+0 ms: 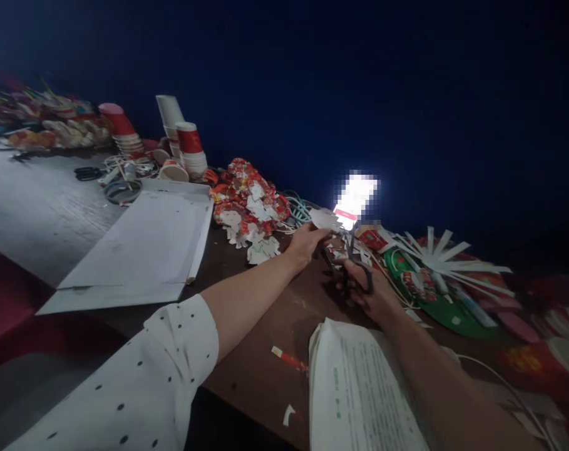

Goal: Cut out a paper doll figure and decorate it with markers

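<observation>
Nearest to us, a printed booklet (pixel 354 388) lies at the edge of the brown table (pixel 260 326), with a thin red strip (pixel 291 359) and a curved white scrap (pixel 288 414) to its left. Farther in, we find the left hand (pixel 307 244) and the right hand (pixel 359 285) close together over the table.

We judge the step in hand to be cutting the piece of white paper (pixel 325 219) with the scissors (pixel 369 279). A further snip would, in our view, call for the left hand to keep the paper steady while the right hand lines up the blades, which look parted.

The left hand pinches the paper, its forearm reaching far and to the right. The right hand is curled around the scissors' handles, its forearm slanting to the left from the near right; we cannot make out every finger.

To the right we see a green plate (pixel 453 318) beneath a cup cut into strips (pixel 437 258). Left of the hands is a heap of paper cutouts (pixel 249 194). Just beyond the paper glows a phone (pixel 355 197), and far left stand stacked paper cups (pixel 190 147).
</observation>
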Demonstrator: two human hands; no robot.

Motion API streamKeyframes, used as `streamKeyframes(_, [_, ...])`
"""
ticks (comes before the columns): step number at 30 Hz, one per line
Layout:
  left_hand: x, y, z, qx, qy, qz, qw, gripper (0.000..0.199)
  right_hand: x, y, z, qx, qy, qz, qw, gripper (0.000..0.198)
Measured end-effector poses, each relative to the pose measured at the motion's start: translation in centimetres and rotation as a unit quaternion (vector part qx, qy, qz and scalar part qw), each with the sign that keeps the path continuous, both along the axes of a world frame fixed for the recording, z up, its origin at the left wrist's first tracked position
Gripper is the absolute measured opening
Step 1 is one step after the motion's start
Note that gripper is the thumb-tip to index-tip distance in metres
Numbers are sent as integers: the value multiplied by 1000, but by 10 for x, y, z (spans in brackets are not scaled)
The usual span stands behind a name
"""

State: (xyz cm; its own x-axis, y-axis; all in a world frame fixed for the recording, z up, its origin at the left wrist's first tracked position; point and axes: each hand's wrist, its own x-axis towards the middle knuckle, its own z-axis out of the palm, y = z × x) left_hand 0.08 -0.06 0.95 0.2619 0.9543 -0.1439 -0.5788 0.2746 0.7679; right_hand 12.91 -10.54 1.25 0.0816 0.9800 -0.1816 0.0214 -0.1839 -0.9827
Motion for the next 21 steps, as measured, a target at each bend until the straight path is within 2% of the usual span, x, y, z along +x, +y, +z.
streamKeyframes(8, [0,1,0,36,34,-6,999,11,-9,-4,9,-16,-102,3,995,45])
streamKeyframes(15, [1,-4,4,36,29,-12,999,14,-7,-3,3,15,-133,-18,991,46])
streamKeyframes(21, [1,-8,9,28,30,-12,999,12,-6,-2,0,12,-141,-33,989,48])
